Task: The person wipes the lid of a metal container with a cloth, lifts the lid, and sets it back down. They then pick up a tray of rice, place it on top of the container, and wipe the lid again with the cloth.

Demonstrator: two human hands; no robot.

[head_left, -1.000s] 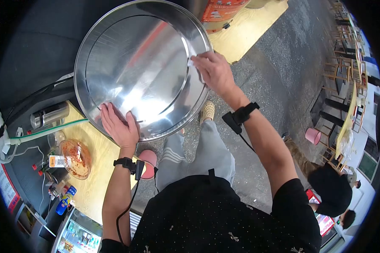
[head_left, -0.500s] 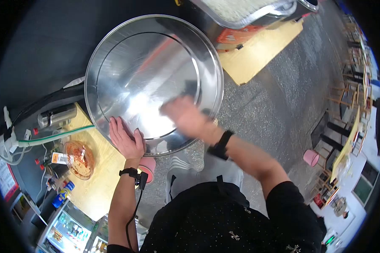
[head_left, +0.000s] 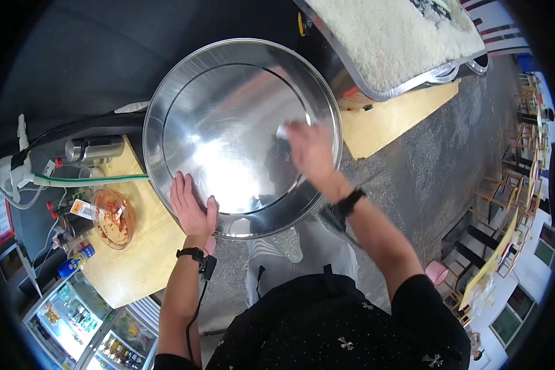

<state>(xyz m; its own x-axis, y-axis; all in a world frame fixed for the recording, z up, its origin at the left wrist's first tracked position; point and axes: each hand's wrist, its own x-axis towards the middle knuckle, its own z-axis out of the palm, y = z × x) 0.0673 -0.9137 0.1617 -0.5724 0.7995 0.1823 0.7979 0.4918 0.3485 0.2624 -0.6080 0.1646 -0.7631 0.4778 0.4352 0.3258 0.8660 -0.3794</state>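
Observation:
A large round shiny metal lid or pan (head_left: pixel 234 117) lies in front of me, with light glaring off its lower part. My left hand (head_left: pixel 192 206) rests with spread fingers on its lower left rim and holds nothing. Over the right part of the metal surface is my right hand (head_left: pixel 311 151), its fingers bent round something small and whitish (head_left: pixel 282 131). Motion blurs these fingers, and I cannot make out what the small thing is.
A tray of white grains (head_left: pixel 391 46) stands at the upper right. On the wooden table (head_left: pixel 135 265) at left are a bowl with red sauce (head_left: pixel 113 219), a metal flask (head_left: pixel 94 148) and bottles. A pink bin (head_left: pixel 436 272) stands on the floor at right.
My right hand has moved up and right across the metal surface, and the whitish thing now shows at its fingertips. My left hand keeps its place on the rim. The view has shifted, showing more of the tray.

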